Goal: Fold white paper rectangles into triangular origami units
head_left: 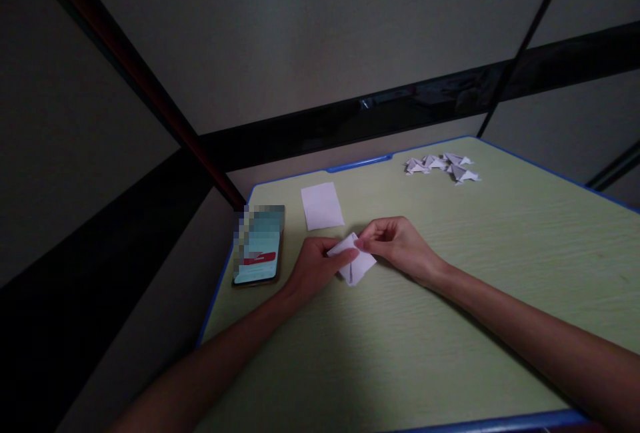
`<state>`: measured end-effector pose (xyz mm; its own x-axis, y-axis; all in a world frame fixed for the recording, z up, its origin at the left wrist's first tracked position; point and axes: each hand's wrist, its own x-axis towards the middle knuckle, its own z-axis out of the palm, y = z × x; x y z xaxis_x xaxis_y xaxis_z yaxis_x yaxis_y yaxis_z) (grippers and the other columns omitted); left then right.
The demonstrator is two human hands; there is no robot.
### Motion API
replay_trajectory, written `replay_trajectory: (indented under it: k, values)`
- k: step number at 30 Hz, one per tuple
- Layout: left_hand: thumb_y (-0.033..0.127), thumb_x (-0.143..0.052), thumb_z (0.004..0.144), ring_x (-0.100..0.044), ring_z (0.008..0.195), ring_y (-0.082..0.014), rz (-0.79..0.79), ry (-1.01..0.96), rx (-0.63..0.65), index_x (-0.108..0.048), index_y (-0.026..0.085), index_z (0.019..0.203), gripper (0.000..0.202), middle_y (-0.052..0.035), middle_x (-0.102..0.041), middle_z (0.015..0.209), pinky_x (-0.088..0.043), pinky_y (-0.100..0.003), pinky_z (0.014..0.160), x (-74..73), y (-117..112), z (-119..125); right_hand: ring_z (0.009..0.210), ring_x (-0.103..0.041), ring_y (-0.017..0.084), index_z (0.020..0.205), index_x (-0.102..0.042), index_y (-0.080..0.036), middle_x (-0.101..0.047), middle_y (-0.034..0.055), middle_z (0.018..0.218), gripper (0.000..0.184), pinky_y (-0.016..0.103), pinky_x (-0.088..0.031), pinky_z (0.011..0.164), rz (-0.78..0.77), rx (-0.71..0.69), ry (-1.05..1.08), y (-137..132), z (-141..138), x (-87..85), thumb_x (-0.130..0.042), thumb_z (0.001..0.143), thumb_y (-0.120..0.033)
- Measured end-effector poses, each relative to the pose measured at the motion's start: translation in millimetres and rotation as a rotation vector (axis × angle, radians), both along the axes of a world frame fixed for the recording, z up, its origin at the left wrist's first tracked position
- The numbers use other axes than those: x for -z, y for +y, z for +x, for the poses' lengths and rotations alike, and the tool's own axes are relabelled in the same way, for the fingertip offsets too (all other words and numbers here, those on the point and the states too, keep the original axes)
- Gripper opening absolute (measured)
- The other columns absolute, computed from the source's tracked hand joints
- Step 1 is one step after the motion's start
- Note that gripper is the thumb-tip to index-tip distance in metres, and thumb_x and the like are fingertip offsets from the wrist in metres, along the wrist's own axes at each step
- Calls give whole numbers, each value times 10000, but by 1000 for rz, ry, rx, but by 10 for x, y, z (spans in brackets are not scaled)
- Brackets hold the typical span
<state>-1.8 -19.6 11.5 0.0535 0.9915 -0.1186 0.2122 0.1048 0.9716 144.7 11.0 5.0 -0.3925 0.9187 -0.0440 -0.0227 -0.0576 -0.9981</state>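
Observation:
A small, partly folded white paper (356,266) lies on the pale green table (450,300) near its far left part. My left hand (315,268) rests on the table with fingers curled and pinches the paper's left edge. My right hand (395,245) comes in from the right and pinches the paper's top corner between thumb and fingers. Both forearms stretch across the tabletop toward the paper.
A flat white paper square (323,205) lies just beyond my hands. A phone (259,246) with a lit screen sits at the table's left edge. Several folded paper figures (443,166) are piled at the far right. A blue rim (360,164) edges the table.

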Motion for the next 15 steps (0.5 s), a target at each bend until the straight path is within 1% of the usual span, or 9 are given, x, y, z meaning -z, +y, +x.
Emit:
replay_trajectory:
  k: [4,8,15]
  values:
    - [250,-652,557,-459,452,-92,24,23,-13,-662,108,583,145,-2,-582,490,-309,-198,438,5,-8,10,437,-405,52,554,-520,-124,-519,-24,498,142,205,-273,430,-4,1,26,-8,-18,3,-625,562,-220]
    - [240,-658,549,-449,446,-86,11,29,-18,-659,102,582,142,0,-571,482,-305,-196,435,-8,-20,16,437,-395,52,553,-516,-125,-510,-23,491,151,214,-261,438,-28,12,33,-20,-25,-6,-616,572,-236]
    - [257,-655,549,-429,433,-83,21,31,3,-642,102,567,156,12,-535,456,-292,-194,424,-5,-11,12,434,-393,53,540,-504,-127,-514,-19,498,184,216,-261,438,-41,34,44,-22,-38,19,-632,552,-258]
